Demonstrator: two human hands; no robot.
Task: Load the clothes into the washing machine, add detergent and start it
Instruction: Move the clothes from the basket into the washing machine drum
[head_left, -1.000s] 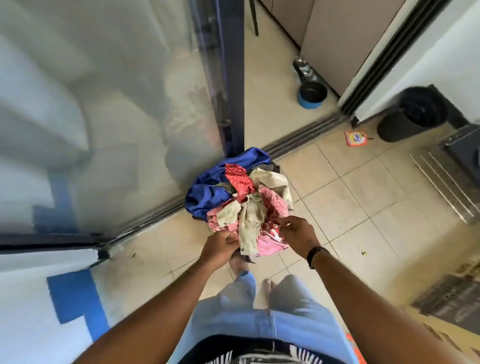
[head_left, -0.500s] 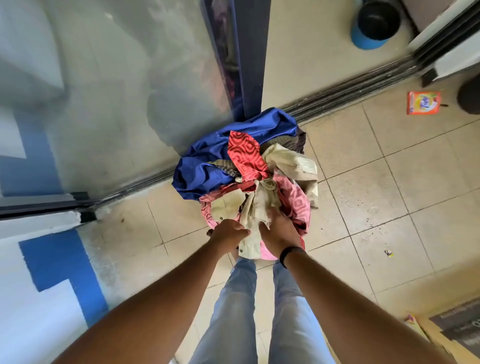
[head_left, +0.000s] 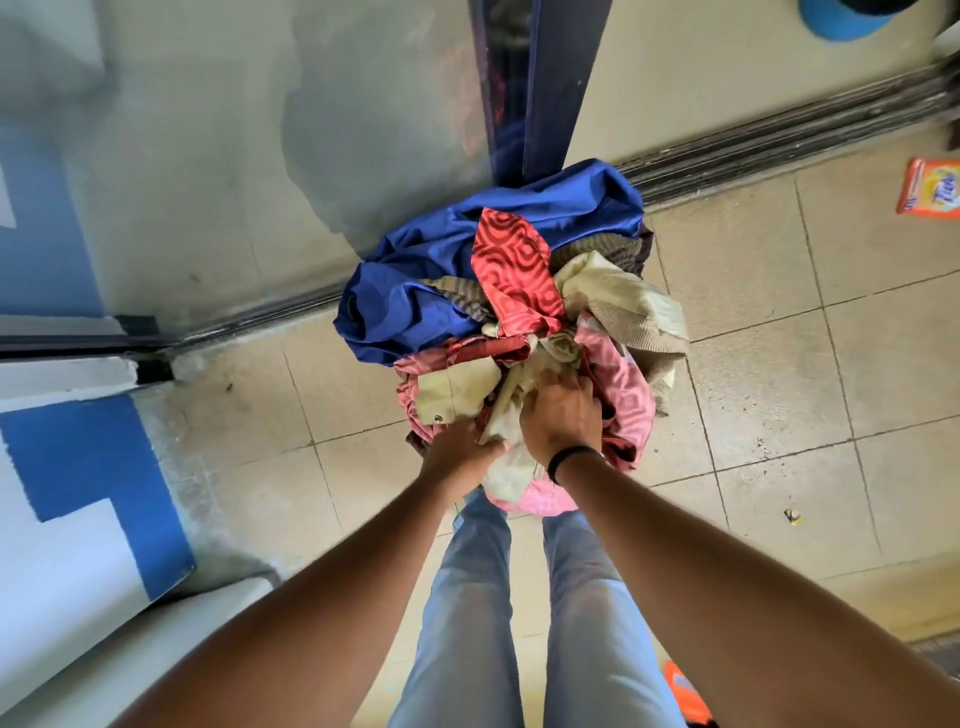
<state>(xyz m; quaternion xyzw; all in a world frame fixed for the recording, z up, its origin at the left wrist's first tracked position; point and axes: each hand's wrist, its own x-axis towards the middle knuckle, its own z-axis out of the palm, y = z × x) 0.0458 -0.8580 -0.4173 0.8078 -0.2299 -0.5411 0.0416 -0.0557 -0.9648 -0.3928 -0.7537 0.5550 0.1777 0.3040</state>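
Note:
A heap of clothes (head_left: 498, 291) lies on the tiled floor in front of my feet: a blue cloth on its far left, a red patterned piece on top, beige and pink pieces nearest me. My left hand (head_left: 460, 452) grips the beige and pink cloth at the heap's near edge. My right hand (head_left: 563, 415), with a black band at the wrist, presses into the beige cloth just right of it, fingers curled in the fabric. An orange detergent packet (head_left: 930, 193) lies on the floor at the far right. No washing machine is in view.
A glass sliding door (head_left: 234, 156) with a dark frame (head_left: 550, 83) and floor track (head_left: 779, 140) runs behind the heap. A blue tub (head_left: 852, 23) stands beyond the track. A white and blue wall (head_left: 67, 467) is on my left. An orange object (head_left: 685, 691) lies near my right foot.
The camera has tilted down and closer to the heap. Both hands have come together and closed deeper into the beige and pink clothes at the near side.

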